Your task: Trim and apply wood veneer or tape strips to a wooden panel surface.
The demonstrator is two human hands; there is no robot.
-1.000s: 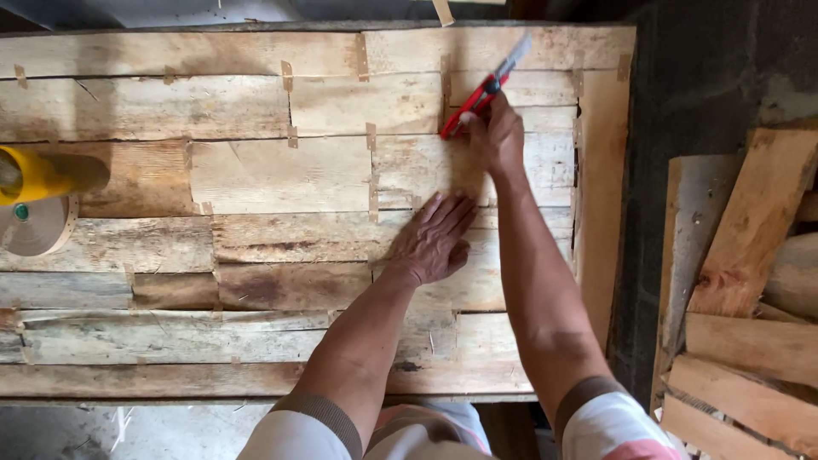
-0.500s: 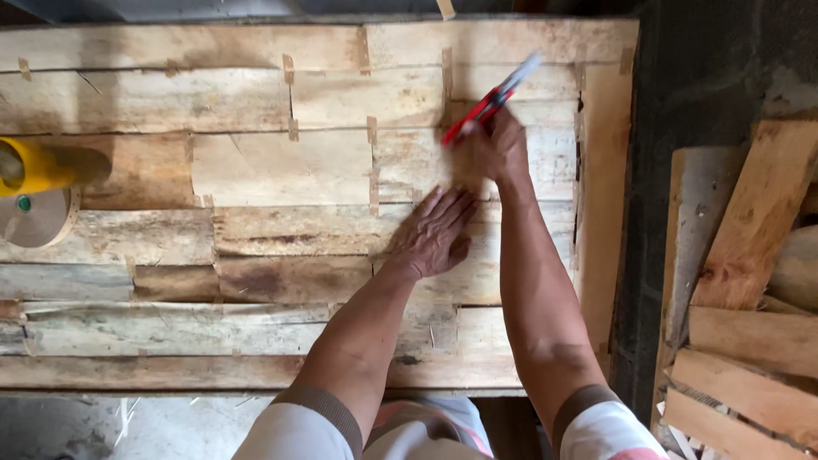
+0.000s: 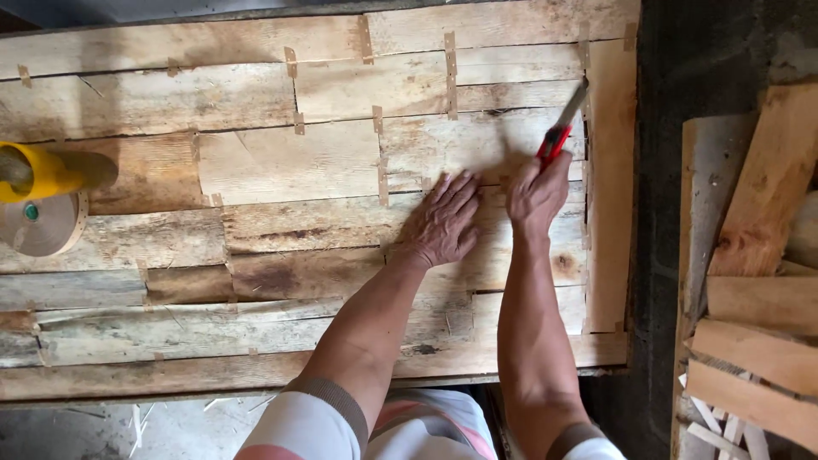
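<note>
Two hands: right hand (image 3: 535, 194) clenches one red knife (image 3: 558, 136), left hand (image 3: 443, 223) flat, released.

Pretty bright, even daylight on the wooden panel (image 3: 256, 170), a bit washed out near its top edge. Soft shadows under both arms. Right of the panel it's dark. Sharp overall, no real blur.

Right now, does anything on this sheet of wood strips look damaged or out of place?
Yes. The patchwork veneer sheet is rough: strips are uneven, with dark stains and a split near the front edge. The right hand holds a red knife; the left hand lies flat.
</note>
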